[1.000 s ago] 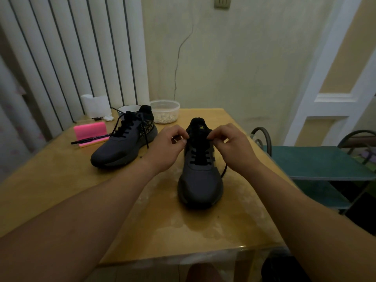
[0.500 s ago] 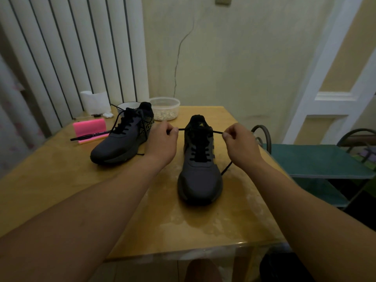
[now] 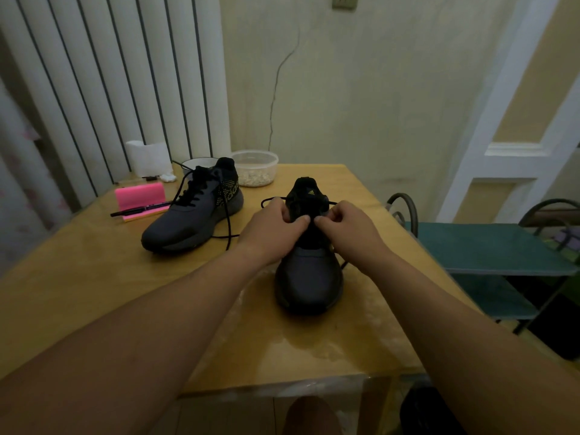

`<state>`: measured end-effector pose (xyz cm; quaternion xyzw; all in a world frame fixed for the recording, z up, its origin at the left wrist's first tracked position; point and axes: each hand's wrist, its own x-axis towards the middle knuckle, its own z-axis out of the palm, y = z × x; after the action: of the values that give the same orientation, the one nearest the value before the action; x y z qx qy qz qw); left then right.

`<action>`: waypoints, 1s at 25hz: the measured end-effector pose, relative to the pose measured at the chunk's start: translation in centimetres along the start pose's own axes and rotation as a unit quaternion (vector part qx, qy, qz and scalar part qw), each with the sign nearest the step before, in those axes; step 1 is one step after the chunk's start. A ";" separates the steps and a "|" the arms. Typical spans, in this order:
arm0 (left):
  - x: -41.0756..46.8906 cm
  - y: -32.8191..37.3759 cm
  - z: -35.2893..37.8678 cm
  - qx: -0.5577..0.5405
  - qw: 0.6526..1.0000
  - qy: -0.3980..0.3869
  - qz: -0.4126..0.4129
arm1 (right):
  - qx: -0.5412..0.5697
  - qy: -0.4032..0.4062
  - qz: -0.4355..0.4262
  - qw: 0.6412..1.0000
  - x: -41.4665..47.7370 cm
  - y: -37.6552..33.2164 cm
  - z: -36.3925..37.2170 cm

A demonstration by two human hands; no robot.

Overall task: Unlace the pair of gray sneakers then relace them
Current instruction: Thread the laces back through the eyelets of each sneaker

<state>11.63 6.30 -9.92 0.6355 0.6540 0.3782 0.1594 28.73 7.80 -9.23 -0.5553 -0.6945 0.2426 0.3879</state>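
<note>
Behind a yellow table point(image 3: 94, 293), a pale wall point(image 3: 361, 105) with a long crack and white slats point(image 3: 110, 73) are seen. Two gray sneakers are set on the table. The near sneaker point(image 3: 309, 277) is placed at the middle, toe toward the camera, and both hands are held over its tongue. Its black lace point(image 3: 270, 200) is pinched by the left hand point(image 3: 273, 227) and the right hand point(image 3: 348, 229), fingers curled, thumbs nearly touching; a loop of it is shown beside each hand, and one end is trailed on the table at the sneaker's right side. The far sneaker point(image 3: 191, 221) is stood to the left and further back, toe pointed left; it is threaded, and its second lace point(image 3: 227, 227) is draped down its side onto the table. Behind it a white bowl point(image 3: 194, 161) and a clear tub point(image 3: 255, 167) of pale bits are placed. Further left, a pen point(image 3: 141, 210) is laid on a pink block point(image 3: 138, 199), with a paper roll point(image 3: 149, 158) at the back. A green chair point(image 3: 486, 246) is stood to the right of the table.
</note>
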 end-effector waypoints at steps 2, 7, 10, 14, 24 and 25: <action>0.2 0.1 -0.2 0.004 1.000 -0.011 0.004 | -0.004 -0.001 0.002 1.000 0.0 -0.2 -0.2; 0.3 0.7 0.3 0.005 1.000 0.004 -0.023 | 0.157 -0.018 0.070 0.985 0.2 -0.3 -0.7; 0.1 0.7 0.4 0.026 0.999 0.013 -0.019 | 0.187 -0.018 0.066 0.980 0.4 -0.6 -1.2; -0.1 1.0 0.4 0.044 0.999 0.012 -0.013 | 0.147 0.007 0.018 0.989 0.8 -0.5 -1.1; -0.8 0.2 0.9 0.001 1.000 0.010 -0.014 | 0.059 0.081 -0.001 0.995 2.2 0.5 -1.1; -0.9 0.2 1.0 0.004 1.000 0.011 -0.016 | 0.066 0.087 0.006 0.994 2.1 0.5 -1.0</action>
<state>12.56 5.72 -10.67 0.6217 0.6670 0.3800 0.1557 29.67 9.87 -8.43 -0.5513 -0.6373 0.2413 0.4813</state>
